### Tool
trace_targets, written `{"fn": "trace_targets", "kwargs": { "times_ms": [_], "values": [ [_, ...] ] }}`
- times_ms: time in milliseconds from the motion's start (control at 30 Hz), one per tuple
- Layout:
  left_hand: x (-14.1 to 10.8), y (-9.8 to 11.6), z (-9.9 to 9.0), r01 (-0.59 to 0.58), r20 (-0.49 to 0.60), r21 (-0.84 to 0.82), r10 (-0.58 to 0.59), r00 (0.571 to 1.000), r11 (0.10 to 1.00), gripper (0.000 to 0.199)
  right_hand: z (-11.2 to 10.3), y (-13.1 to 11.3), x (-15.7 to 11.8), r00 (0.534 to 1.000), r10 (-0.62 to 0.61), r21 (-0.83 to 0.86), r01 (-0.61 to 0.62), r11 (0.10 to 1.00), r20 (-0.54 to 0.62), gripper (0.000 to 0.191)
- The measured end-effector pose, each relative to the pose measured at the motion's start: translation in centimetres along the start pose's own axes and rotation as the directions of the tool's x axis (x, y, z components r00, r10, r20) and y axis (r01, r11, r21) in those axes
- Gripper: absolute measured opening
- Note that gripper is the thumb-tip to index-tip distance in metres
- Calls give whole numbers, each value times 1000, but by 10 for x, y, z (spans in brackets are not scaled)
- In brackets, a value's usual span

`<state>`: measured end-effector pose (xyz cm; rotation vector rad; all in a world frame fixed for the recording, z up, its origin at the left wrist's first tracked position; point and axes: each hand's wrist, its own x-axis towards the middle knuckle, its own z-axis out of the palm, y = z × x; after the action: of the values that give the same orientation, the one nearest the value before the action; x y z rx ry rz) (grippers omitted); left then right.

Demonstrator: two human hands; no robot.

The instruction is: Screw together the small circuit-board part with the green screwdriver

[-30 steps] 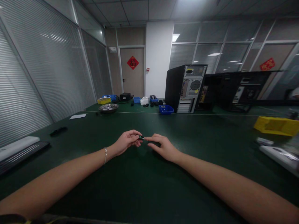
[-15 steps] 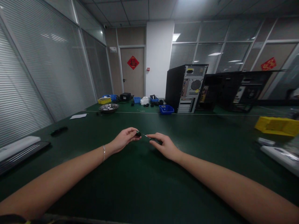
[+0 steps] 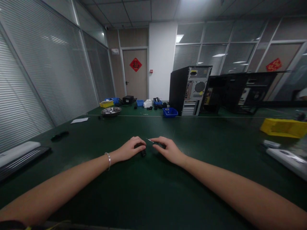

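Near the middle of the green table (image 3: 153,188), my left hand (image 3: 131,148) is closed on a small black part (image 3: 143,152), which shows below its fingertips at the table surface. To the right, my right hand (image 3: 169,149) is closed round a screwdriver (image 3: 150,140) with a dark handle. The thin metal shaft of the screwdriver points left, towards my left fingers, and looks apart from them. Most of the handle is hidden by my right fingers.
A blue bin (image 3: 170,112) stands before a black computer case (image 3: 178,91). A metal bowl (image 3: 111,111) is at the back left, a yellow bin (image 3: 283,127) at the right. A keyboard (image 3: 26,159) and dark glasses-like object (image 3: 59,136) lie left.
My left hand has lowered and turned palm down, bringing the black part down to the table. My right hand with the screwdriver has hardly moved.
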<state>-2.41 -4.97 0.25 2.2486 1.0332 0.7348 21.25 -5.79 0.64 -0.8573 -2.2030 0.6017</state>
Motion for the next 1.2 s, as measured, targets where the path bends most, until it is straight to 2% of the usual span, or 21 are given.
{"fn": "trace_targets", "kwargs": {
  "times_ms": [167, 267, 367, 533, 600, 667, 767, 833, 933, 1067, 1200],
  "values": [
    [-4, 1, -3, 37, 22, 45, -38, 999, 998, 41, 1, 1, 0, 1000, -9, 1, 9, 1000, 4, 31],
    [-5, 5, -3, 35, 46, 73, -39, 998, 997, 39, 2, 5, 0, 1000, -22, 3, 22, 1000, 4, 31],
    [-5, 9, -4, -7, 16, 25, 6, 1000, 1000, 35, 3, 6, 0, 1000, -29, 7, 29, 1000, -1, 29],
    [-3, 9, -3, -65, 120, -11, 66, 991, 998, 38, 1, 2, 0, 1000, -24, 3, 24, 1000, 3, 29],
    [-2, 6, -3, -28, 93, -78, 35, 995, 997, 38, 0, 1, 0, 1000, -24, 4, 24, 1000, -2, 29],
    [0, 3, -3, 55, 77, -256, -37, 996, 965, 39, 1, 1, 0, 1000, -26, 2, 26, 1000, -5, 30],
    [3, -1, -2, 176, 109, -542, -138, 984, 822, 42, 2, 3, 0, 1000, -29, -6, 29, 1000, -7, 29],
    [3, -2, -1, 185, 94, -638, -163, 982, 748, 41, 2, 4, 0, 999, -31, -18, 31, 999, -11, 28],
    [3, -3, -1, 171, 54, -698, -187, 981, 696, 35, 2, 5, 0, 999, -29, -41, 28, 999, -25, 27],
    [3, -4, -1, 213, 71, -722, -236, 969, 658, 32, 2, 4, 0, 1000, -19, -50, 19, 999, -15, 27],
    [4, -3, 1, 214, 77, -712, -229, 970, 669, 33, 2, 2, -1, 999, -37, -52, 38, 998, 13, 29]
  ]
}}
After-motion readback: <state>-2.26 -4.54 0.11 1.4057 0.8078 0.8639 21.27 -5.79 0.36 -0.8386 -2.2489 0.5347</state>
